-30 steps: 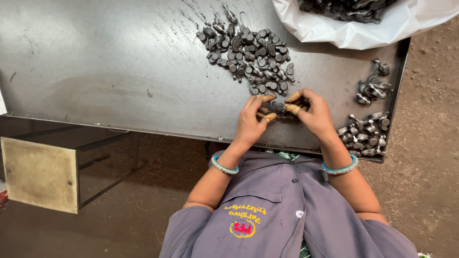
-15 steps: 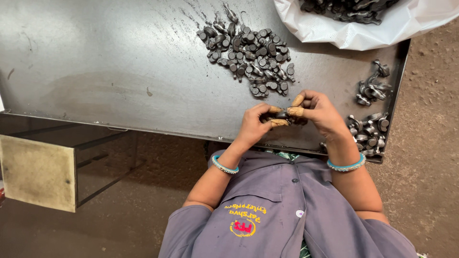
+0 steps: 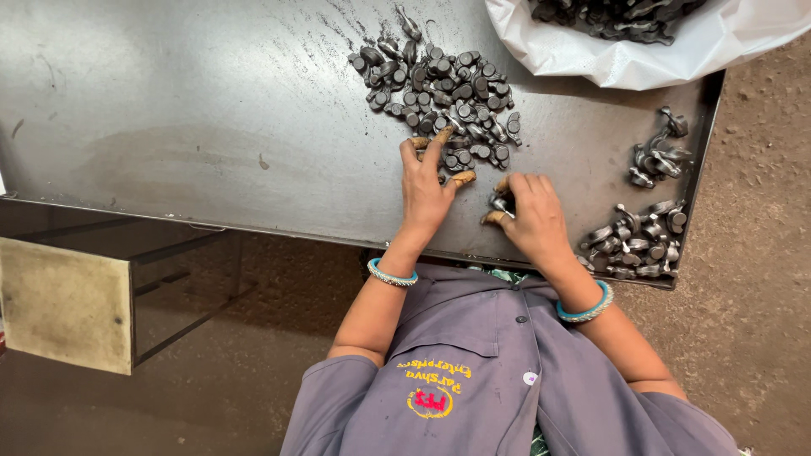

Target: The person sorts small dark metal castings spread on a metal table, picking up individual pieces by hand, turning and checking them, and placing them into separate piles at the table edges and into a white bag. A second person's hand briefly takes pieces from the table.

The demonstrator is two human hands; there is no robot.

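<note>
Your left hand (image 3: 425, 190) spreads open-fingered on the near edge of the large heap of small dark metal forgings (image 3: 443, 101). Your right hand (image 3: 532, 215) pinches one piece. Two small sorted clusters (image 3: 646, 241) lie rightward; judging by these, most remains undone.

Our right hand (image 3: 530, 215) covers the small dark metal part (image 3: 500, 203) under its grip, so we cannot tell its shape. The white bag (image 3: 625, 51) of parts is cut off by the top edge. Our worktop (image 3: 211, 127) runs past the top and left edges. Single pieces in the big pile (image 3: 448, 97) are too small to tell apart.
</note>
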